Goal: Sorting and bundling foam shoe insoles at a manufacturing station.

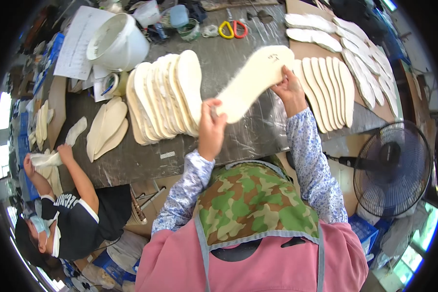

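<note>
A cream, fluffy-edged insole point(253, 82) is held up slantwise between my two hands, above the dark table. My left hand point(211, 129) pinches its lower-left end, fingers closed on the edge. At the upper right, my right hand point(290, 90) grips the other end, close to a small dark mark. To the left of my left hand, a row of overlapping insoles point(189, 73) leans on the table. A second, fanned row of insoles point(348, 92) lies just right of my right hand.
White fleecy pieces point(314, 39) cover the far right. A white bucket point(126, 46), papers point(75, 41) and yellow-and-red-handled scissors point(233, 30) sit at the back. A black fan point(392, 168) stands right. At left, a masked co-worker point(78, 214) handles a white piece beside a small insole pile point(107, 126).
</note>
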`<state>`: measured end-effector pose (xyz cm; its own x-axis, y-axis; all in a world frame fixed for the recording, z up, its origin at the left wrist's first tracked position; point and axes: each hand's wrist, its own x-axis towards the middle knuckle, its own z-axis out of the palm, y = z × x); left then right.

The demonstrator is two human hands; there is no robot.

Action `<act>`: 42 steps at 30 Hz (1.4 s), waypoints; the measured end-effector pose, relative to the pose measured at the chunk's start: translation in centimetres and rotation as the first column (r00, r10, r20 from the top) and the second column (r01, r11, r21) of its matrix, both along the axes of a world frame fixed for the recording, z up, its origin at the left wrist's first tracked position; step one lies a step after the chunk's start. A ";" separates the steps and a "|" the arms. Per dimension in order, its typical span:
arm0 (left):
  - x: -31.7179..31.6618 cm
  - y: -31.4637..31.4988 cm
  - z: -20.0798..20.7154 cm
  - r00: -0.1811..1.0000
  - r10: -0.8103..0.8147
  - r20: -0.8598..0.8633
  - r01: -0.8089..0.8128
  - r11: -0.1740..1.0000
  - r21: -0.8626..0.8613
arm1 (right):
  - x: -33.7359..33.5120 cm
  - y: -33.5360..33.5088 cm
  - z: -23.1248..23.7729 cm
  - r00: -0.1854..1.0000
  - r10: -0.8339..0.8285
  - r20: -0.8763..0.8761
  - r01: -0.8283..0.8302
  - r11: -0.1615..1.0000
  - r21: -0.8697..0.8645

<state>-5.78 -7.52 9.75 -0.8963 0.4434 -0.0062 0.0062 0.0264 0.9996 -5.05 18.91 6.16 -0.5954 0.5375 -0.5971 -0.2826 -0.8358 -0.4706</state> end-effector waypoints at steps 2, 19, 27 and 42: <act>2.0 -0.7 -1.4 0.988 -0.053 -0.142 0.027 0.984 -0.179 | -1.1 -0.9 -0.2 0.999 0.026 -0.018 -0.027 0.998 -0.053; 1.8 -5.9 0.6 0.881 0.113 -0.459 -0.414 0.652 -0.635 | -12.7 -13.7 -8.9 0.830 0.327 0.451 -0.469 -0.027 0.883; -15.5 -19.5 -6.0 0.846 0.298 -0.442 -0.532 0.532 -0.659 | -13.9 -14.9 -7.5 0.810 0.290 0.510 -0.524 -0.033 0.851; -19.4 -16.0 -8.0 0.960 0.162 0.227 -0.112 0.969 -0.220 | -8.0 -18.2 -5.4 0.758 0.338 0.558 -0.649 0.299 0.700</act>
<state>-25.22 -23.53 1.75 -0.9087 0.2832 -0.3067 -0.2524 0.2125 0.9440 -13.08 0.71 0.77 -0.8415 0.4924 -0.2223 0.2953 0.0746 -0.9525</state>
